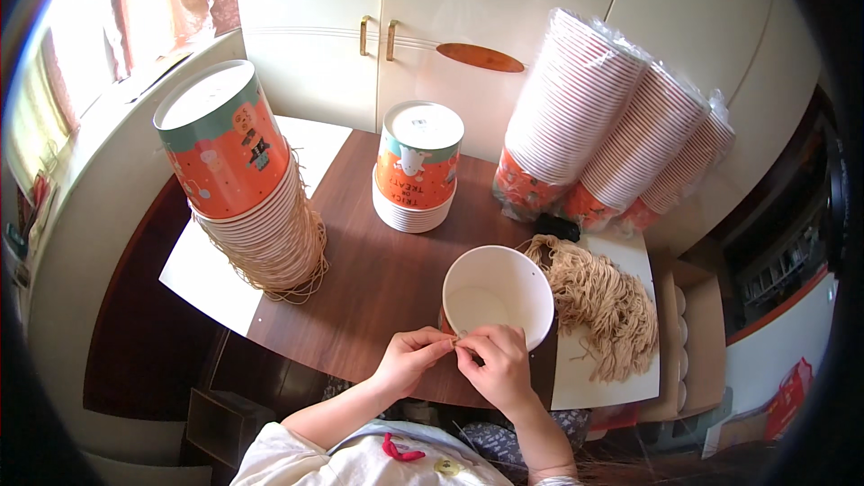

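An open white paper bucket (498,285) stands upright near the table's front edge, its inside showing and a small hole near its far right rim. At its near rim my left hand (415,359) and my right hand (496,364) meet, fingertips pinched together. Between them shows a tiny bit of what looks like tan cord (456,339); most of it is hidden by the fingers. Just right of the bucket lies a loose bundle of tan cords (598,306).
At the left rises a tall stack of upturned orange and green buckets (236,153) with cords hanging round it. A shorter upturned stack (418,162) stands at mid-table. Plastic-wrapped bucket stacks (576,99) lean at the back right. Beside the table's right end is a cardboard box (706,342).
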A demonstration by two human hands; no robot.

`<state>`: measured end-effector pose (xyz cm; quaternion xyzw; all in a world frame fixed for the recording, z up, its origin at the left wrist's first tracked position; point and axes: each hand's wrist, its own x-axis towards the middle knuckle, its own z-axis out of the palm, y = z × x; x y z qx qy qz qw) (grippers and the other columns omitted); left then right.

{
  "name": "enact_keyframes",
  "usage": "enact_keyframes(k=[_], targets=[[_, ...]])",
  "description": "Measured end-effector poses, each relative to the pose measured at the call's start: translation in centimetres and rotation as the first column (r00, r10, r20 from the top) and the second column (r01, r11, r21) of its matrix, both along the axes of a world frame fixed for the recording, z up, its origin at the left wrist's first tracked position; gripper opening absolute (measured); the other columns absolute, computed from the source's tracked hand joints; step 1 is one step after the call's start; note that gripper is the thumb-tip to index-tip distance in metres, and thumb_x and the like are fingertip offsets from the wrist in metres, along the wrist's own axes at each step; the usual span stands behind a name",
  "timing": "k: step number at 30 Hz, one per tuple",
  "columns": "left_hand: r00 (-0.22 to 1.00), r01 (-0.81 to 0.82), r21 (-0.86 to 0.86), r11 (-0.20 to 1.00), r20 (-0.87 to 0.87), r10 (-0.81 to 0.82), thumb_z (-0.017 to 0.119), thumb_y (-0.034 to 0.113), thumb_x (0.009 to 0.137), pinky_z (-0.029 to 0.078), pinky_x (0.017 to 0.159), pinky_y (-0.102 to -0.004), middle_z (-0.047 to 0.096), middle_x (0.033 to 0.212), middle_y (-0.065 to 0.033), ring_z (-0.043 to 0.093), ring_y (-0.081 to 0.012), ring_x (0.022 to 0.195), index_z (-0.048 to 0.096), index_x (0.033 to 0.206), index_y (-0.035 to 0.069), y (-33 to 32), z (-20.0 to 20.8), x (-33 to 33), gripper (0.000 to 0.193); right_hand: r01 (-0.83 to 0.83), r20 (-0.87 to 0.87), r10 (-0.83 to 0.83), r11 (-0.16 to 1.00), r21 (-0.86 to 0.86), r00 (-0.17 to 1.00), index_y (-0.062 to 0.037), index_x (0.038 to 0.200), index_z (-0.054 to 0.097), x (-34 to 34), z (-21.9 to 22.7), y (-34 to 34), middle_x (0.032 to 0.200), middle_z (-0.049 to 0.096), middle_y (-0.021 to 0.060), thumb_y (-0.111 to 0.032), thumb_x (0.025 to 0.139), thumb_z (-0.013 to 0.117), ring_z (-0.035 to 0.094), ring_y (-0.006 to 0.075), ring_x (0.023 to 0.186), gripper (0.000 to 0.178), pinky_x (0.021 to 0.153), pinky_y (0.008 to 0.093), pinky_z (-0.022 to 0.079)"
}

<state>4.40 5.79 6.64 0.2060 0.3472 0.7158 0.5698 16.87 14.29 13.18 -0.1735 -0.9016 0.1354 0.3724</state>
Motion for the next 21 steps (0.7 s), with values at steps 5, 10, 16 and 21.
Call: enact_keyframes(k=[5,10,16,21], targets=[[1.000,0.004,0.002,1.000,0.023,-0.004,0.060,0.007,0.084,0.033,0.056,-0.0162,0.059,0.086,-0.0008,0.045,-0.0031,0.066,0.066,0.093,-0.001,-0.1,-0.1,0.0,0.013,0.023,0.003,-0.023,0.999,0.035,1.000,-0.0114,0.073,0.060,0.0,-0.3,-0.2,0.075,0.057,-0.0007,-0.005,0.061,0.071,0.056,0.0186,0.070,0.017,0.066,0.0331,0.041],[0.998,-0.047,0.056,0.997,-0.041,0.050,0.059,0.005,0.084,0.035,0.058,-0.0186,0.059,0.087,-0.0038,0.047,-0.0067,0.068,0.066,0.091,-0.003,-0.1,0.5,0.6,0.012,0.063,-0.010,-0.063,0.996,0.063,0.998,-0.0112,0.071,0.058,-0.3,-0.4,-0.4,0.075,0.056,-0.0003,-0.004,0.061,0.070,0.056,0.0188,0.070,0.017,0.066,0.0333,0.041],[0.970,-0.077,0.106,0.991,-0.223,0.099,0.058,0.001,0.082,0.042,0.077,-0.0230,0.060,0.091,-0.0087,0.055,-0.0129,0.084,0.065,0.093,-0.004,-0.3,0.1,0.2,0.014,0.067,0.015,-0.068,0.997,0.033,0.998,-0.0112,0.069,0.057,-0.2,-0.5,-0.4,0.075,0.056,0.0004,-0.004,0.060,0.069,0.056,0.0195,0.071,0.017,0.068,0.0339,0.040],[0.798,-0.127,0.259,0.957,-0.547,0.254,0.061,0.004,0.078,0.034,0.057,-0.0185,0.055,0.089,-0.0051,0.047,-0.0074,0.070,0.064,0.094,0.000,-0.3,-0.6,0.1,0.017,0.031,0.027,-0.030,0.999,-0.040,0.999,-0.0113,0.071,0.056,-0.1,-0.3,-0.2,0.076,0.056,0.0000,-0.008,0.064,0.067,0.056,0.0181,0.074,0.014,0.070,0.0338,0.039]])
